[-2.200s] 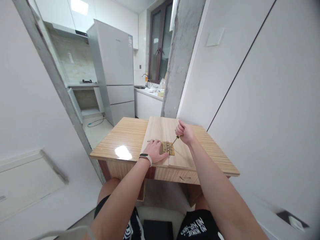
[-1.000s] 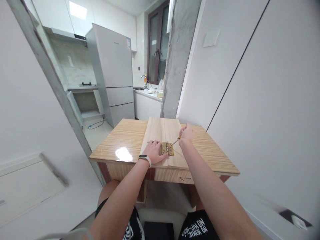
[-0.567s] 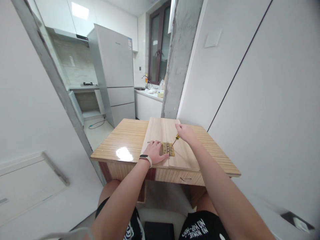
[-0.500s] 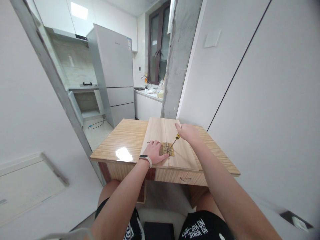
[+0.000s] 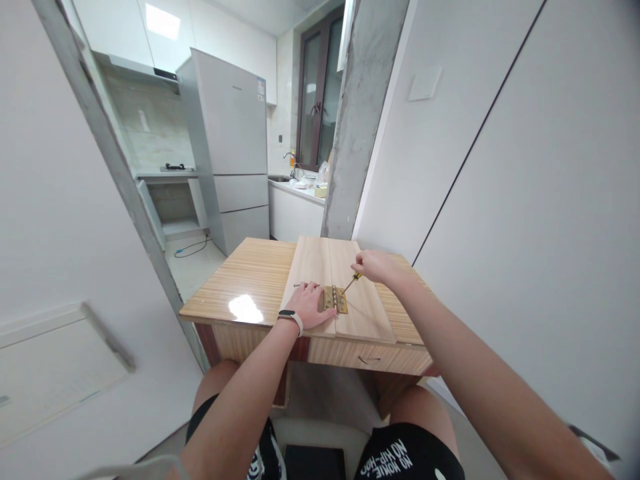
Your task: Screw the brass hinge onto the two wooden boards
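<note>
Two pale wooden boards (image 5: 313,257) lie side by side on a wood-grain table (image 5: 250,267). A brass hinge (image 5: 335,299) spans the seam between them. My left hand (image 5: 309,305), with a band on its wrist, rests flat on the left board, its fingers spread and its thumb at the hinge's lower edge. My right hand (image 5: 376,265) is closed round the handle of a screwdriver (image 5: 351,283). The shaft slants down to the left, its tip at the hinge's right leaf. A screw (image 5: 297,285) lies on the left board beside my left fingers.
The table front has a drawer with a handle (image 5: 369,360), above my legs. A white wall (image 5: 525,200) stands close on the right. Farther back are a grey fridge (image 5: 235,120) and a sink counter (image 5: 300,207).
My right hand has turned on the screwdriver handle, with the thumb now folded in, and the right forearm has swung outward to the right. My left hand has stayed in place.
</note>
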`<state>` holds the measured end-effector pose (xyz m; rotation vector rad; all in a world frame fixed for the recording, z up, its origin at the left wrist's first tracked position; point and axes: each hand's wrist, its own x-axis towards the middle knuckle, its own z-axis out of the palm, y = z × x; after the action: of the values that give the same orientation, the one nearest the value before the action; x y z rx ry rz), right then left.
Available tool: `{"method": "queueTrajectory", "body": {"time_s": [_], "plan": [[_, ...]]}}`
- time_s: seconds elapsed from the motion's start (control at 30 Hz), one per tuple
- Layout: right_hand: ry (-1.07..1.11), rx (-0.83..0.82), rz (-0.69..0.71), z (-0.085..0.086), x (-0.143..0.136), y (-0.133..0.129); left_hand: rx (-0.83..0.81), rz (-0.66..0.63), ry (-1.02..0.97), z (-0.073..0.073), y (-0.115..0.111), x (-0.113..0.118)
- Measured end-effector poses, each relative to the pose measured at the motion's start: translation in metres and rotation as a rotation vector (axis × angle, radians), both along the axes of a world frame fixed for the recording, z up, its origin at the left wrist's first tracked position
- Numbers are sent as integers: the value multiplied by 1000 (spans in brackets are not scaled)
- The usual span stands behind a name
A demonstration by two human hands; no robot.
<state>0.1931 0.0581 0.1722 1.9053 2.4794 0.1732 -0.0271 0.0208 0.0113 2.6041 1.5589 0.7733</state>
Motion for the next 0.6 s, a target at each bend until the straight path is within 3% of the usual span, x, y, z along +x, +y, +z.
{"method": "queueTrajectory", "body": {"time_s": [0.4,0.6], "plan": [[101,-42,170,-6,14,1,11,-9,-6,0,-1,-1],[-26,-80,40,-3,10,0,1,-4,-3,1,-2,-1]]}}
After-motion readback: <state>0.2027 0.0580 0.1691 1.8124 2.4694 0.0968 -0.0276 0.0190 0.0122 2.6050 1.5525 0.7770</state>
